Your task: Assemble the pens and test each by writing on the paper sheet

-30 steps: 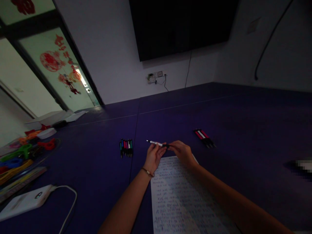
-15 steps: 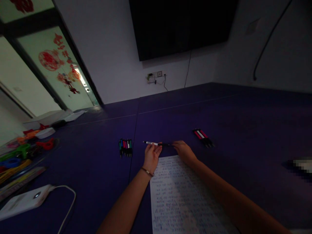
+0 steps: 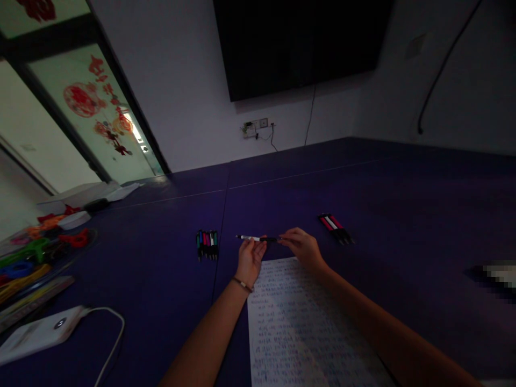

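A white and black pen (image 3: 250, 238) lies sideways between my hands, just beyond the top edge of a handwritten sheet (image 3: 290, 322). My left hand (image 3: 250, 259) is closed round its middle, with the thumb on the white barrel. At the pen's dark tip end, the fingers of my right hand (image 3: 300, 245) are pinched together. To the left lies a row of several pens (image 3: 207, 244) in green, blue, pink and white with black grips. Farther right is a smaller group of pink and white pens (image 3: 334, 228).
A white power bank (image 3: 44, 334) with a white cable lies at the left front of the purple table (image 3: 161, 279). Behind it are green scissors (image 3: 37, 248), a red tool and a paper stack (image 3: 80, 193). A dark screen (image 3: 302, 43) hangs on the wall.
My right hand has shifted slightly left, its fingers closer to my left hand along the pen. The left hand and the pen groups look nearly unchanged.
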Demonstrator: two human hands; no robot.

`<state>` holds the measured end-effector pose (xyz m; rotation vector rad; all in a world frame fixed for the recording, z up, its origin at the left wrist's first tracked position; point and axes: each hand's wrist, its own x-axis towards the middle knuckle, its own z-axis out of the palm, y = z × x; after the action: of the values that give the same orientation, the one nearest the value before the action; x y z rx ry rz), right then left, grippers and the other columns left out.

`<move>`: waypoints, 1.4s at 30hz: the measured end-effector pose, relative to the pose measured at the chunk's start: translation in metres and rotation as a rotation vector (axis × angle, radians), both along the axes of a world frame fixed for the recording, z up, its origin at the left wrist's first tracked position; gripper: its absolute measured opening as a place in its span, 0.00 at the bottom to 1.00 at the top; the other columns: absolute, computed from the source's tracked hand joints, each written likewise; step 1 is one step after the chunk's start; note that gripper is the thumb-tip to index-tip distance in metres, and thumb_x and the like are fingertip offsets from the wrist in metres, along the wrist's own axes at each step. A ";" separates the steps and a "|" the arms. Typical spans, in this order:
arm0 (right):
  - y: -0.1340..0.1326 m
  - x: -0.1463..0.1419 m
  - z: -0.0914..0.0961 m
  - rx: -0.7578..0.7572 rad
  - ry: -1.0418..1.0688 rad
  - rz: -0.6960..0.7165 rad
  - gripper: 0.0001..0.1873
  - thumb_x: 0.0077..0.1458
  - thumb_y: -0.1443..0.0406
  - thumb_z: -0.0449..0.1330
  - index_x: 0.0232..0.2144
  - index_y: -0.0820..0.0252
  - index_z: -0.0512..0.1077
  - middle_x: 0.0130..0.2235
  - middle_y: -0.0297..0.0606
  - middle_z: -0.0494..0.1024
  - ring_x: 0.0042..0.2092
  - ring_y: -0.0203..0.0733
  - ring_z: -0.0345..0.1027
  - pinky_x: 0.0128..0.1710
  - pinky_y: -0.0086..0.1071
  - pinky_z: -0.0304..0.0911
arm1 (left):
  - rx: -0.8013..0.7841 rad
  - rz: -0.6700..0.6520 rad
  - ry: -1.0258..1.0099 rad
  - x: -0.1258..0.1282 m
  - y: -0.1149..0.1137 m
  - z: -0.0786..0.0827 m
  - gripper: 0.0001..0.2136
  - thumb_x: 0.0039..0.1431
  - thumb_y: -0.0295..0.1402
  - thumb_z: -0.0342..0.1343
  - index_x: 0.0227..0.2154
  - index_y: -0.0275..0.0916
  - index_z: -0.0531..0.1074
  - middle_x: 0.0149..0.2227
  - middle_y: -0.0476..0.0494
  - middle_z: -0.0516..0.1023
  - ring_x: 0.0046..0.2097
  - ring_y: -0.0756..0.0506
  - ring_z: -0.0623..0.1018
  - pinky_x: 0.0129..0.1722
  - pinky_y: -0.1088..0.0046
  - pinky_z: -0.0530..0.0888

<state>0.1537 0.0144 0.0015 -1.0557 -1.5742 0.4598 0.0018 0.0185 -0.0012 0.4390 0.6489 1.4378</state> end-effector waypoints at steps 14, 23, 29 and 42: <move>-0.001 -0.001 0.000 0.008 -0.047 0.021 0.10 0.48 0.60 0.53 0.26 0.59 0.71 0.29 0.38 0.71 0.32 0.38 0.67 0.31 0.31 0.64 | -0.008 -0.048 0.111 -0.001 -0.006 0.009 0.04 0.45 0.28 0.56 0.24 0.33 0.66 0.27 0.41 0.75 0.29 0.47 0.76 0.37 0.70 0.71; -0.003 -0.004 0.003 -0.199 -0.074 -0.094 0.16 0.48 0.57 0.48 0.16 0.59 0.63 0.16 0.32 0.65 0.20 0.34 0.59 0.20 0.27 0.54 | 0.069 -0.087 0.129 0.001 -0.009 0.011 0.07 0.45 0.30 0.58 0.27 0.34 0.66 0.31 0.41 0.76 0.31 0.48 0.76 0.35 0.73 0.71; -0.004 -0.005 0.002 -0.316 0.016 -0.085 0.21 0.49 0.53 0.47 0.14 0.60 0.63 0.11 0.29 0.59 0.15 0.32 0.54 0.17 0.26 0.50 | 0.076 -0.127 0.137 0.001 -0.008 0.008 0.09 0.44 0.32 0.59 0.28 0.35 0.65 0.29 0.42 0.75 0.32 0.45 0.76 0.39 0.67 0.70; -0.002 -0.005 0.003 -0.313 0.185 0.035 0.18 0.43 0.51 0.53 0.20 0.61 0.66 0.17 0.33 0.68 0.20 0.34 0.63 0.20 0.28 0.59 | 0.045 -0.082 0.104 -0.002 -0.003 0.004 0.10 0.43 0.33 0.60 0.26 0.35 0.65 0.29 0.45 0.74 0.33 0.46 0.76 0.40 0.68 0.69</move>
<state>0.1490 0.0119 0.0041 -1.1848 -1.3855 0.8250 -0.0006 0.0156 0.0026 0.5719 0.6752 1.3602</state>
